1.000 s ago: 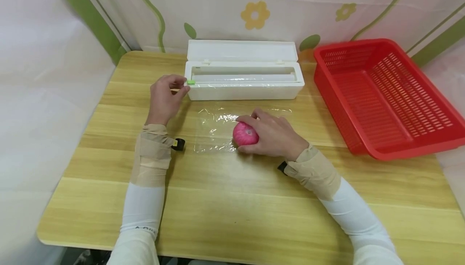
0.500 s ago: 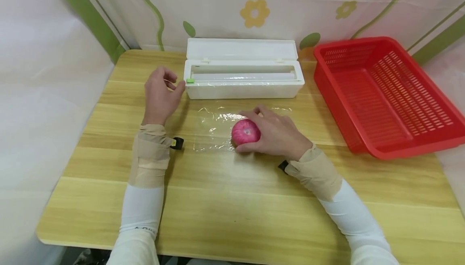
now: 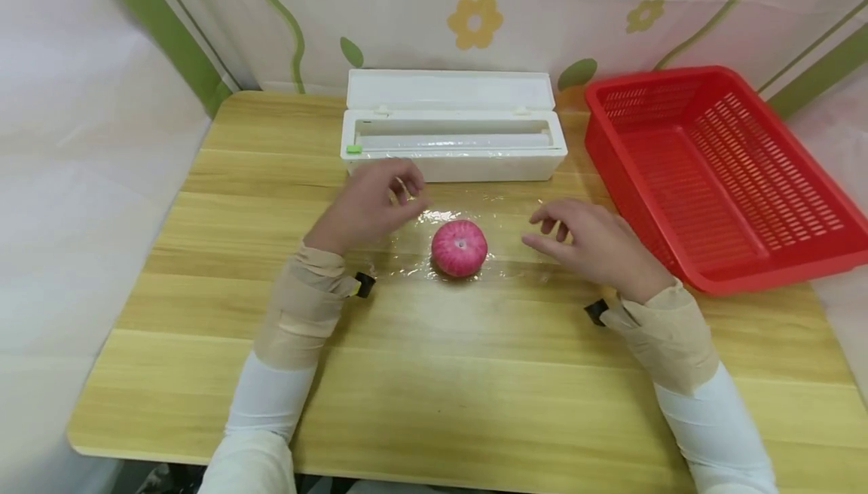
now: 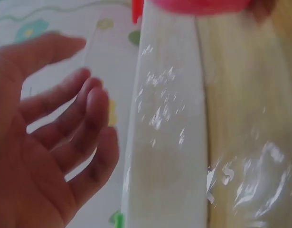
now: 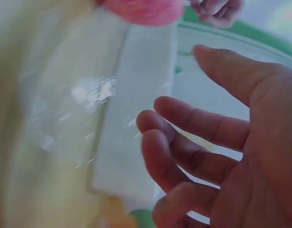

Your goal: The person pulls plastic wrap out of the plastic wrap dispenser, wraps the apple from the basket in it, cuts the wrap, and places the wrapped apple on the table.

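One fruit (image 3: pixel 459 248) sits just released on film (image 3: pixel 407 253) towards the counter's (image 3: pixel 434 404) back edge, leaving our right grip (image 3: pixel 597 244), like the left grip (image 3: pixel 369 204), loosely spread, empty.

My bare left hand (image 3: pixel 369 204) is held to the left of the round pink object (image 3: pixel 459 248) and slightly beyond it, near but apart. Its fingers (image 4: pixel 96 109) bend loosely, with gaps between some of them, and its thumb (image 4: pixel 60 50) is stretched out, palm facing inward. My bare right hand (image 3: pixel 590 242) is to the right of that object, also near but apart, fingers (image 5: pixel 157 152) loosely bent and thumb pointing toward it. Tan wrapping (image 3: pixel 298 306) covers both wrists, and white sleeves (image 3: pixel 708 419) cover my forearms, which slant in from the near left and near right of the object.
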`<action>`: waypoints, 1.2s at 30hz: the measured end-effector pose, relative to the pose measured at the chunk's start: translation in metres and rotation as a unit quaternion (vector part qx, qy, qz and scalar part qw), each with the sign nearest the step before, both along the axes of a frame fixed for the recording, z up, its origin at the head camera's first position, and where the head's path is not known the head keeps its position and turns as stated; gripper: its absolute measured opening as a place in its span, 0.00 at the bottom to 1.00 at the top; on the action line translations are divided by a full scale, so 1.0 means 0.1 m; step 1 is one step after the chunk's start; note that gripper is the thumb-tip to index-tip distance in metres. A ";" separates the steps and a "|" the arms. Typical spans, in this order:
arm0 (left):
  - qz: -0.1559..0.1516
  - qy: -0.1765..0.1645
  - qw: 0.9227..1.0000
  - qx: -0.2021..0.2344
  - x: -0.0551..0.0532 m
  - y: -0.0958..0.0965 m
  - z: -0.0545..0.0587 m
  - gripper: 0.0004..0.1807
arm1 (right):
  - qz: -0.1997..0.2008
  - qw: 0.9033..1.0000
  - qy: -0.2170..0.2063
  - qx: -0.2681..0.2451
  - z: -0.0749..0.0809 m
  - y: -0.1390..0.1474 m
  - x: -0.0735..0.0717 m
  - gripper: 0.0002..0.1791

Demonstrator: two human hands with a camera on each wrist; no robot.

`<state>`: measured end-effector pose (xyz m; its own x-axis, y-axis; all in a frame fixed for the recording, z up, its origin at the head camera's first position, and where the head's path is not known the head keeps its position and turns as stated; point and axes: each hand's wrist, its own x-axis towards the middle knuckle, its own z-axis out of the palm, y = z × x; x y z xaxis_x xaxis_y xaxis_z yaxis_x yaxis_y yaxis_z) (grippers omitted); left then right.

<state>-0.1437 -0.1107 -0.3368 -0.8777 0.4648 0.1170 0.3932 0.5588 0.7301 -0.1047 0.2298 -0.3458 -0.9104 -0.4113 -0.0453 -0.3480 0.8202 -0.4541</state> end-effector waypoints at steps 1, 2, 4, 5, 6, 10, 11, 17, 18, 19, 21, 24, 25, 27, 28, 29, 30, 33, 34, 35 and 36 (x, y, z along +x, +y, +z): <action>-0.023 -0.013 1.000 -0.006 0.01 0.05 -0.02 0.10 | 0.000 1.000 -0.001 0.004 -0.04 0.06 0.02 0.17; -0.042 -0.027 0.999 -0.011 0.02 0.09 -0.05 0.12 | 0.002 1.000 0.000 0.010 -0.08 0.12 0.05 0.16; -0.071 -0.049 0.996 -0.025 0.04 0.16 -0.08 0.18 | 0.011 1.000 0.004 0.022 -0.16 0.22 0.10 0.15; -0.080 -0.057 0.995 -0.033 0.04 0.18 -0.09 0.20 | 0.021 0.999 0.009 0.026 -0.20 0.27 0.13 0.14; -0.086 -0.062 0.994 -0.038 0.04 0.20 -0.10 0.23 | 0.033 0.999 0.016 0.029 -0.23 0.31 0.16 0.14; -0.104 -0.071 0.991 -0.051 0.06 0.22 -0.13 0.32 | 0.077 0.996 0.042 0.035 -0.34 0.42 0.22 0.17; -0.107 -0.073 0.990 -0.053 0.06 0.22 -0.14 0.34 | 0.089 0.994 0.052 0.034 -0.37 0.44 0.22 0.18; -0.124 -0.070 0.987 -0.080 0.06 0.22 -0.18 0.43 | 0.151 0.982 0.113 0.020 -0.48 0.48 0.18 0.15; -0.126 -0.069 0.986 -0.083 0.06 0.23 -0.19 0.42 | 0.158 0.980 0.119 0.015 -0.50 0.48 0.17 0.14; -0.130 -0.068 0.986 -0.084 0.06 0.23 -0.20 0.42 | 0.166 0.978 0.124 0.011 -0.51 0.49 0.16 0.13; -0.138 -0.069 0.985 -0.083 0.05 0.24 -0.21 0.40 | 0.178 0.975 0.132 0.005 -0.53 0.49 0.14 0.12; -0.149 -0.070 0.983 -0.081 0.05 0.25 -0.21 0.36 | 0.190 0.971 0.143 0.001 -0.52 0.48 0.12 0.11; -0.152 -0.072 0.983 -0.079 0.05 0.25 -0.22 0.36 | 0.193 0.970 0.147 0.001 -0.51 0.48 0.12 0.11; -0.154 -0.075 0.982 -0.079 0.04 0.25 -0.22 0.35 | 0.198 0.968 0.155 -0.004 -0.47 0.48 0.12 0.12; -0.154 -0.077 0.982 -0.079 0.04 0.25 -0.22 0.34 | 0.202 0.966 0.162 -0.006 -0.45 0.47 0.12 0.13; -0.154 -0.081 0.982 -0.077 0.04 0.26 -0.22 0.34 | 0.207 0.964 0.169 -0.010 -0.42 0.47 0.11 0.13; -0.154 -0.082 0.982 -0.077 0.04 0.26 -0.21 0.34 | 0.211 0.961 0.176 -0.014 -0.39 0.47 0.11 0.14; -0.153 -0.083 0.982 -0.077 0.05 0.26 -0.21 0.33 | 0.223 0.954 0.199 -0.023 -0.30 0.44 0.07 0.05; -0.153 -0.083 0.982 -0.078 0.05 0.26 -0.21 0.33 | 0.225 0.952 0.207 -0.024 -0.27 0.43 0.06 0.07; -0.153 -0.082 0.982 -0.078 0.05 0.26 -0.21 0.34 | 0.226 0.950 0.214 -0.025 -0.24 0.41 0.04 0.12; -0.153 -0.082 0.982 -0.080 0.05 0.26 -0.21 0.34 | 0.228 0.948 0.219 -0.027 -0.21 0.39 0.03 0.18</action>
<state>-0.1391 -0.0847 -0.3579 -0.6956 0.7101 -0.1090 0.4452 0.5452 0.7103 -0.1020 0.2688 -0.3667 -0.5636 -0.7579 0.3286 -0.8261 0.5185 -0.2209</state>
